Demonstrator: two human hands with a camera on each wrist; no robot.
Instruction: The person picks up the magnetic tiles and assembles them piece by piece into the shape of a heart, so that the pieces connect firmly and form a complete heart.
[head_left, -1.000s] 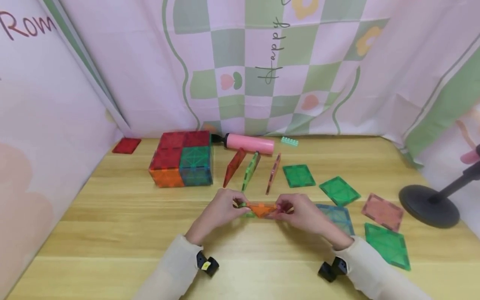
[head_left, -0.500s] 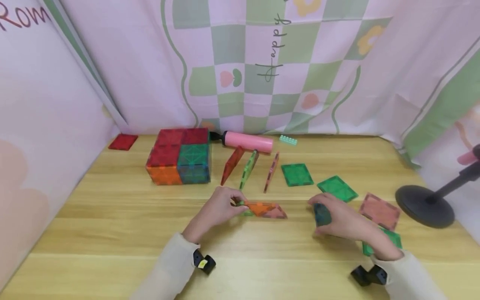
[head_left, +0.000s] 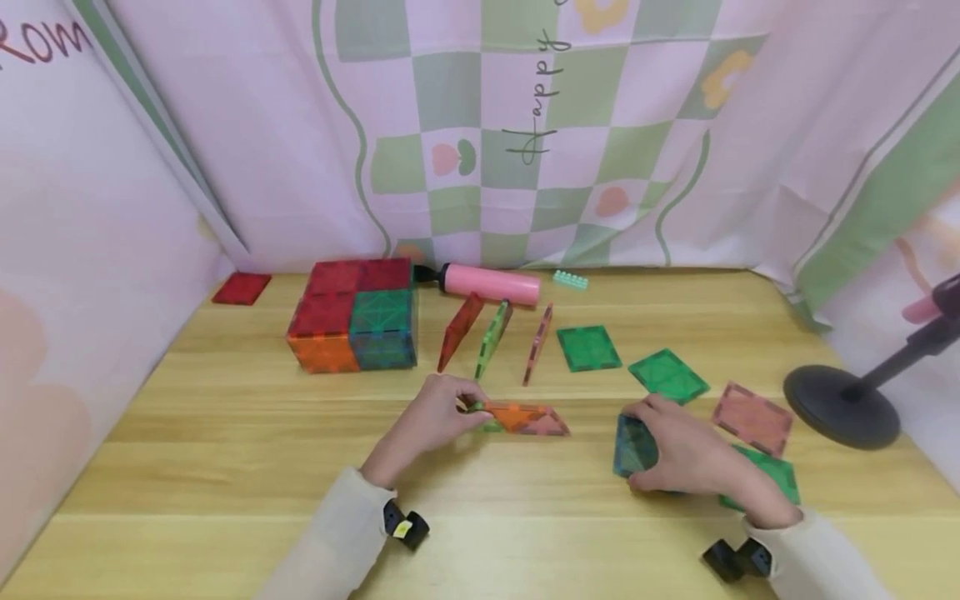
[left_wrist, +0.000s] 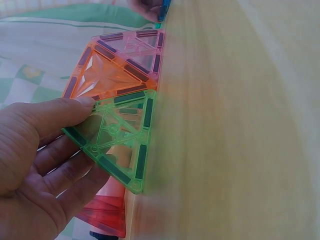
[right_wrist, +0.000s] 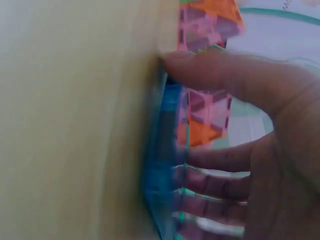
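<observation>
In the head view my left hand (head_left: 435, 421) pinches a row of joined magnetic triangle tiles. The left wrist view shows the thumb on the green triangle (left_wrist: 120, 130), with the fingers behind it. An orange triangle (left_wrist: 105, 75) adjoins the green one, and a pink triangle (left_wrist: 137, 47) lies beyond. To the right, my right hand (head_left: 690, 454) grips a large blue square tile (head_left: 624, 446) between thumb and fingers. Part of that tile is hidden under the palm. Seen from the right wrist, the blue tile is blurred and close to the tabletop.
A box of red, green, orange and blue tiles (head_left: 352, 312) stands back left. Three tiles stand on edge, among them a red one (head_left: 460, 333). Behind lies a pink cylinder (head_left: 491, 283). Flat green tiles (head_left: 588, 348) and a black stand base (head_left: 840, 406) are at right.
My right hand has let go of the pink triangle, moved right and taken hold of the blue square tile, which has shifted left. My left hand still pinches the joined triangles.
</observation>
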